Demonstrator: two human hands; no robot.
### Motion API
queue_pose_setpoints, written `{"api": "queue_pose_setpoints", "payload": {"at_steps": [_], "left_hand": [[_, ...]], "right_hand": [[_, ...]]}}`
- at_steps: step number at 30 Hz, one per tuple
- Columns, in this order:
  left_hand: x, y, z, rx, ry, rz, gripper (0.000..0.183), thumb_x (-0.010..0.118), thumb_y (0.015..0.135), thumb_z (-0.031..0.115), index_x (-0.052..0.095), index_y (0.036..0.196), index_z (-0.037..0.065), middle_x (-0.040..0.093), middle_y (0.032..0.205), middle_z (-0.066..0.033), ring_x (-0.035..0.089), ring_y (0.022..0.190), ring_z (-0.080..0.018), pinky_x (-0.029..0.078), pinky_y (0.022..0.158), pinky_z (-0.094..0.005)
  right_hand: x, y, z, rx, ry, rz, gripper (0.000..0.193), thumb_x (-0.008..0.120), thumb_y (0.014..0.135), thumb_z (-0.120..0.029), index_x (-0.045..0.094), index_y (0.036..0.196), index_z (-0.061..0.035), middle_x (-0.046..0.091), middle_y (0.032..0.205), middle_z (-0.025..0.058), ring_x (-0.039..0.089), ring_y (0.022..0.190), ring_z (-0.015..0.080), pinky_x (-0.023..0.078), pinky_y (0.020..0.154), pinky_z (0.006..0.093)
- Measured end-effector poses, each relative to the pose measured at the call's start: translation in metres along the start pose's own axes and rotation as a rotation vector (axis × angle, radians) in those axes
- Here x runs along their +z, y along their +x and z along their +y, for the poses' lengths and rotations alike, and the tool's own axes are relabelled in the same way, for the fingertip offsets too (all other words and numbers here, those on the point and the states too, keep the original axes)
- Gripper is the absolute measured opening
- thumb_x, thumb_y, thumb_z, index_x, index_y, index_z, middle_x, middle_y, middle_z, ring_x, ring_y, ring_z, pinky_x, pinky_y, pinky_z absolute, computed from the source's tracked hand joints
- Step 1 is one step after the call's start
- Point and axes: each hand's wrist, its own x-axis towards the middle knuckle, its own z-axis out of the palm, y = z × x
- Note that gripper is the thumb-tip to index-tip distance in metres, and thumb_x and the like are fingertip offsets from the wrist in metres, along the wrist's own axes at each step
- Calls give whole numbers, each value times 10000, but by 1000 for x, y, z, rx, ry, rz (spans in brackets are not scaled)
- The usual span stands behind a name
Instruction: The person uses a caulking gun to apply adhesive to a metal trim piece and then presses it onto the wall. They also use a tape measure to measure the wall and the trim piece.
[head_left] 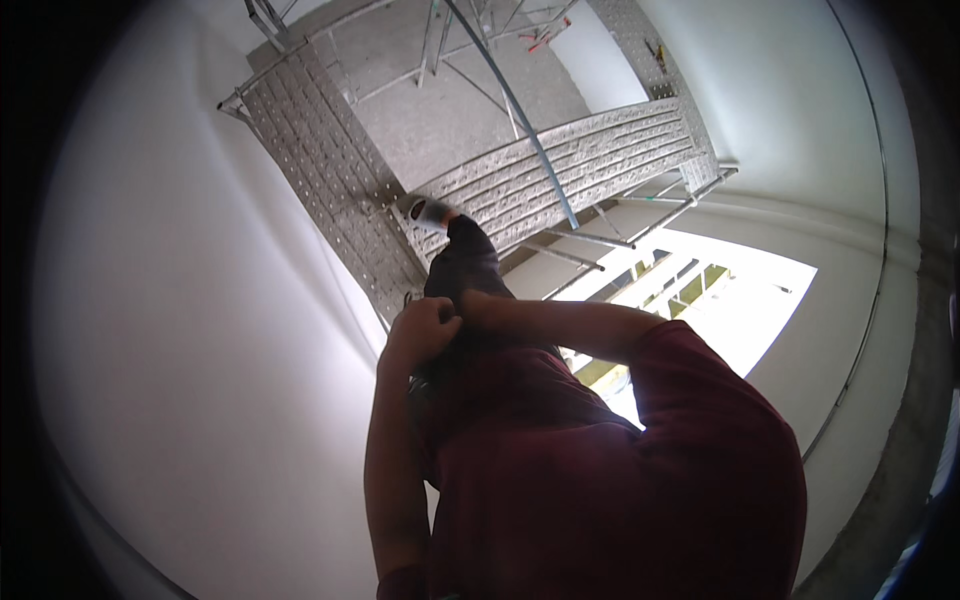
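Both of my hands are close together at my front, just below the hem of my dark red shirt [600,480]. The fingers of my left hand [427,324] are curled closed against the dark trousers [468,262]; what they hold, if anything, is hidden. Beside it, touching or nearly so, is my right hand [477,306], its wrist bent inward. Its fingers are lost in shadow against the dark cloth. One foot in a grey shoe [428,212] stands on the perforated metal scaffold planks [560,160] below.
More scaffold planks [320,150] run along the white wall [200,330] at left. A long grey pole [520,115] slants across the frame. Metal tubes [690,200] edge the platform at right, above a bright window opening [770,290]. The concrete floor [400,120] lies far below.
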Motion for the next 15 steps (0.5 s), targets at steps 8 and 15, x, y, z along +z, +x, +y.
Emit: {"api": "queue_pose_setpoints", "payload": {"at_steps": [8,15], "left_hand": [[3,10,29,-1,28,-8,266,670,819,262,705,970,47,705,926,-175,677,909,-350,523,816,-451],[16,7,20,-61,50,59,310,655,818,349,705,966,82,703,919,-166,672,907,-358,524,815,-454]], "right_hand": [[11,36,-29,3,-172,26,283,576,856,-353,749,864,-129,719,894,139,692,884,321,504,826,435],[9,60,-45,-75,-282,2,290,570,859,-360,747,871,-131,719,893,139,693,880,316,507,811,436]]}}
